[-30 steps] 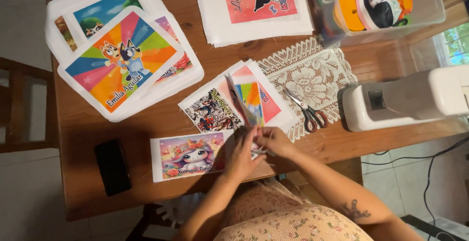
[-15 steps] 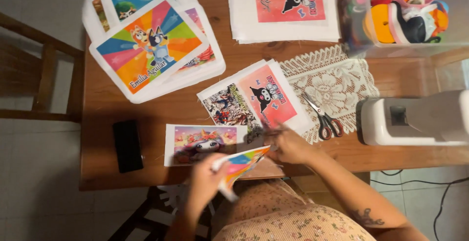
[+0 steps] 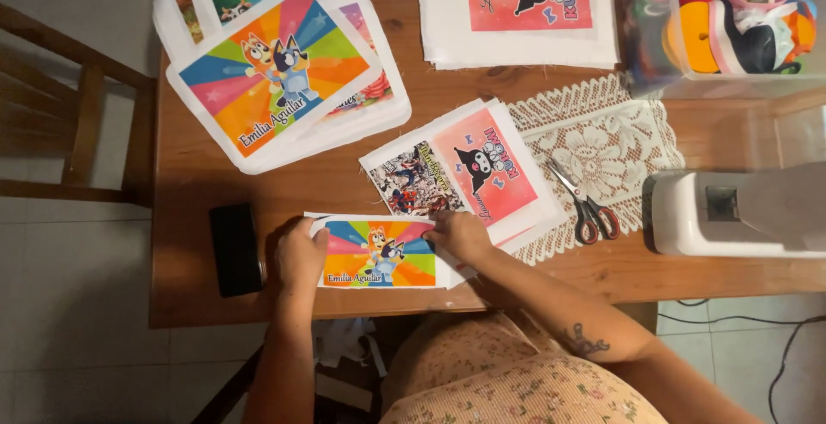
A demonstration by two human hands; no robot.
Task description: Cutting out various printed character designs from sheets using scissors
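your hands press a matt white cloth panel point(image 3: 379, 254) with a smooth rainbow print onto the worn, grainy wooden table point(image 3: 198, 175); right of it lies openwork lace point(image 3: 615, 144).

Seen from above: a brown wooden counter point(image 3: 198, 175), grain running left to right, knots showing at the far side, near edge in shadow. Left of it, a dark wooden chair point(image 3: 77, 132) with slatted back, pushed close against the counter's left end. Below and around, a floor point(image 3: 69, 338) of pale grey square tiles with thin grout lines, visible at left and again at near right. Across the right-hand tiles, a black cable point(image 3: 774, 338) trailing in a loose curve. Soft, warm, even light over everything; faint shadows only.
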